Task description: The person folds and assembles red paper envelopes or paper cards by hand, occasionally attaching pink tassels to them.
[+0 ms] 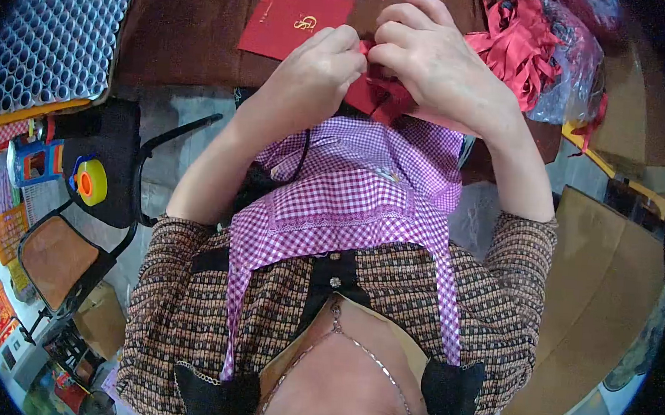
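Over the near edge of the brown-covered table, my left hand (319, 72) is closed, its thumb and fingers pinched on a piece of red ribbon. Close beside it, my right hand (439, 64) curls its fingers down onto the same red ribbon (392, 104), whose dark red folds and loose ends hang below the fingers. The fingertips partly hide the ribbon's shape. Just beyond my left hand lies a flat red square (280, 23) with a gold logo, perhaps a cloth pouch. A heap of red ribbons (517, 55) sits to the right of my right hand.
A clear plastic bag (577, 66) lies by the ribbon heap. At the left is a tray-like sheet of round cells (47, 41). A black chair (105, 145) holds a yellow tape roll (91, 182). Cardboard (588, 302) stands at the right.
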The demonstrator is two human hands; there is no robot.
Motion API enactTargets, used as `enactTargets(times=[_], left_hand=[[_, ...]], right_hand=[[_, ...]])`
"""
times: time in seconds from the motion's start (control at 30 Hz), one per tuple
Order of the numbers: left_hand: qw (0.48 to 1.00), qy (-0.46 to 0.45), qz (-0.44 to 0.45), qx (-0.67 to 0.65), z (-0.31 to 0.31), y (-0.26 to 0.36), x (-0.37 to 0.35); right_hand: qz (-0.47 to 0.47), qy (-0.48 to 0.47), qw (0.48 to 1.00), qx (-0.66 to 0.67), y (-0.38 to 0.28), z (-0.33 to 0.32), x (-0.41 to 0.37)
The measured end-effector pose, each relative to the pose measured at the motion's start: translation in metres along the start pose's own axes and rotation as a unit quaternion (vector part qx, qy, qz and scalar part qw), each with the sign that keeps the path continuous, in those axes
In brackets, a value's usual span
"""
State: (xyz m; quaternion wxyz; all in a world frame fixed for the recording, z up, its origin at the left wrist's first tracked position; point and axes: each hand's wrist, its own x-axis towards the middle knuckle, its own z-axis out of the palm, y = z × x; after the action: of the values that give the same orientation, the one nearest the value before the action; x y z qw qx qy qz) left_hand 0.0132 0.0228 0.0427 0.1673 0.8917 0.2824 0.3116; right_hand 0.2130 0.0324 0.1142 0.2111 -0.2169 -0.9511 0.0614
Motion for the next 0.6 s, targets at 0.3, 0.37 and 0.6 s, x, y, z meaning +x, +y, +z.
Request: enactTargets(times=[0.3, 0.37, 0.6], left_hand=[[1.0, -0.016, -0.005, 0.011, -0.002, 0.006, -0.006], [1.0, -0.02, -0.01, -0.01, 0.0, 0.005, -0.008], [0.996, -0.032, 0.002, -0.088, -0.006, -0.001, -0.01]], right_hand=[[0.001, -0.025, 0.997, -0.075, -0.003, 0.023, -0.008], [0.03, -0.065, 0.997, -0.036, -0.004, 0.027, -0.012], [0.052, -0.105, 0.993, 0.007, 0.002, 0.033, -0.016]])
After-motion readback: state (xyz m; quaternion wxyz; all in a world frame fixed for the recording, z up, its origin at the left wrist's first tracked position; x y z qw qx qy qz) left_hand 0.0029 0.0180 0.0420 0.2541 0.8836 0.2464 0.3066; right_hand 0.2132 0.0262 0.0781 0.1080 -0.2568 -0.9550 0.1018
